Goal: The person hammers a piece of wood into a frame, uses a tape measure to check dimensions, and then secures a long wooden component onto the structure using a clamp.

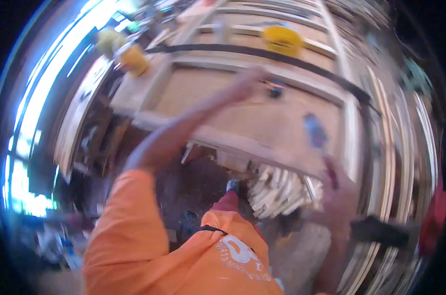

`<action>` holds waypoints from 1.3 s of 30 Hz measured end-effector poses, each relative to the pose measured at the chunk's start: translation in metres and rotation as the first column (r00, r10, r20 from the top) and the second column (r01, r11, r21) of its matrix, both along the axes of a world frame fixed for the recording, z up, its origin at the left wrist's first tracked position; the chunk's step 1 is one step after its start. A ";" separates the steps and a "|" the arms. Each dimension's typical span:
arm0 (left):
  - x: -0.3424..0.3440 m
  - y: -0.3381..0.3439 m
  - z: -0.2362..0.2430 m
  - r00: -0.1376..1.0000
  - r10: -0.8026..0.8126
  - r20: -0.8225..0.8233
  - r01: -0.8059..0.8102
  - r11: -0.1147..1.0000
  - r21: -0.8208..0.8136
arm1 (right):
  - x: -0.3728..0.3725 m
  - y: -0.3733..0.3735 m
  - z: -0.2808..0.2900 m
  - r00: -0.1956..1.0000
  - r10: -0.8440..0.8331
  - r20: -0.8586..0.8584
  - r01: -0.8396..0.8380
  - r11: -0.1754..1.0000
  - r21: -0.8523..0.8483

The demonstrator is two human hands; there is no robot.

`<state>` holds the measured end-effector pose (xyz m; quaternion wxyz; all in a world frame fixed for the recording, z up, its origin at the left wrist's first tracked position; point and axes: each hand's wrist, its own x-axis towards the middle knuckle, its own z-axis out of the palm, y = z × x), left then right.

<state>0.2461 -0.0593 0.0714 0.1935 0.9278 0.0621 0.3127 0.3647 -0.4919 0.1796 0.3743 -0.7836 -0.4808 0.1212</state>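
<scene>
At the left, a yellow container stands beside the pale wooden frame. The left hand reaches across the frame's panel, next to a small dark object; blur hides whether its fingers grip that or are free. Farther right, the right hand's fingers are wrapped around the red handle of a flat-ended tool, its grey-blue end over the panel. The step in hand seems to be tool work on the panel; the next move calls for a steady grip and controlled angle.
</scene>
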 end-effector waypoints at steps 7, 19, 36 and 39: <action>0.052 0.001 -0.032 0.928 0.186 -0.322 -0.198 0.980 -0.005 | 0.037 0.115 0.008 0.998 0.059 0.037 -0.055 0.994 -0.096; -0.097 -0.078 0.075 0.893 0.398 0.210 -0.018 0.497 -0.868 | 0.027 0.280 -0.098 0.851 0.490 0.190 -0.396 0.836 -0.380; -0.083 -0.139 0.054 0.871 0.186 0.455 0.176 0.746 -0.642 | -0.026 0.209 -0.044 0.726 0.375 -0.576 -0.347 0.923 0.164; -0.112 -0.135 0.061 0.874 0.427 0.230 -0.148 0.687 -0.712 | -0.019 0.201 -0.035 0.579 0.519 -0.629 -0.397 0.853 0.338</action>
